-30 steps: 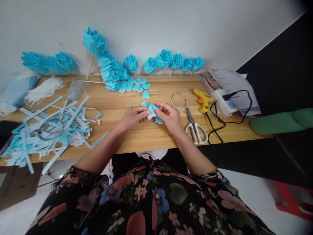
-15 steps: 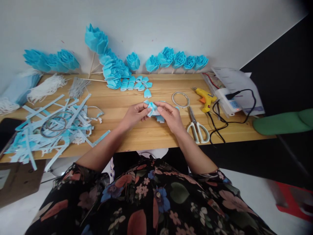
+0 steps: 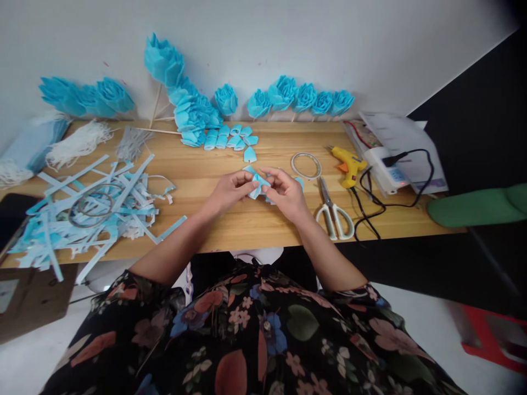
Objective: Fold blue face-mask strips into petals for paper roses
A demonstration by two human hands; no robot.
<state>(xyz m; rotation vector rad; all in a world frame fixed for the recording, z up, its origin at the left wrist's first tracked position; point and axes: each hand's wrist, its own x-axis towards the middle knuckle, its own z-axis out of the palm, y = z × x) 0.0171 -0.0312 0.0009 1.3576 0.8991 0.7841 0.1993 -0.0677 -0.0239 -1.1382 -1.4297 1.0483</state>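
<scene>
Between my fingertips, low over the wooden table, is a small light-blue fabric piece (image 3: 256,186), folded and pale on one side. My left hand (image 3: 233,189) pinches its left edge with thumb and fingers. On the opposite edge, my right hand (image 3: 284,190) grips with thumb and bent fingers. Other blue pieces lie partly hidden under and beside my right hand. Just beyond my hands sits a single blue petal (image 3: 250,154). Behind that is a cluster of curled blue petals (image 3: 230,137).
Blue fabric flowers (image 3: 304,97) on sticks lean against the wall. Right of my hands are a wire ring (image 3: 306,165), scissors (image 3: 332,214), a yellow glue gun (image 3: 348,165) and a power strip (image 3: 387,171). Fabric scraps (image 3: 94,214) and a phone (image 3: 12,219) lie left.
The fabric piece has been turned and spread flatter between my fingertips. My right fingers have lifted and bent more. The whole view has shifted slightly.
</scene>
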